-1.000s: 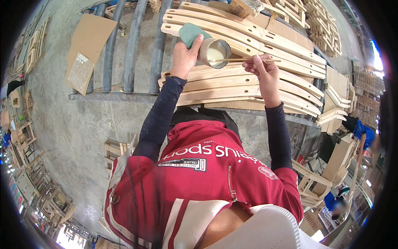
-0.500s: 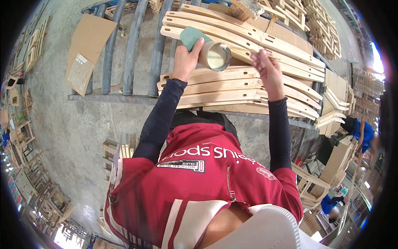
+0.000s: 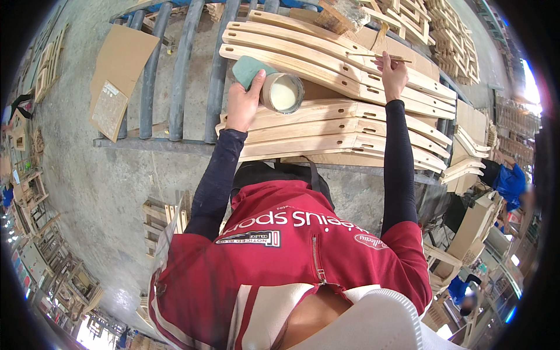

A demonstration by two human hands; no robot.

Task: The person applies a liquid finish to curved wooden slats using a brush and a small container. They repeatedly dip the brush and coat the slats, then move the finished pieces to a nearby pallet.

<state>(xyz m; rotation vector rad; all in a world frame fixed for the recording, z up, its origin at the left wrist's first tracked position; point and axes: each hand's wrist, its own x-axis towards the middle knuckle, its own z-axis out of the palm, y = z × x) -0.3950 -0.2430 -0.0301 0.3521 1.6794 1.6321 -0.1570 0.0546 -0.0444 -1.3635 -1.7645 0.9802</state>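
Note:
My left hand [image 3: 242,106] is closed on a cup [image 3: 269,92] of pale cream liquid, with its thumb over a flat green piece [image 3: 247,69] at the cup's side. The cup tilts slightly above the curved wooden slats. My right hand [image 3: 395,79] pinches a thin stick [image 3: 367,55], held crosswise over the far set of slats. These slats [image 3: 280,44] have slots cut near their ends and along the middle. A nearer set of similar slats [image 3: 309,127] lies side by side below the cup.
The slats rest on cardboard over a roller conveyor [image 3: 186,73]. A cardboard sheet [image 3: 119,61] lies at the left. Beyond the slats sit a wooden block [image 3: 338,16] and stacked wooden frames [image 3: 461,41]. A person in blue [image 3: 508,184] is at the far right.
My right hand has moved up and to the right with the stick, away from the cup. My left hand has shifted the cup left and slightly nearer me.

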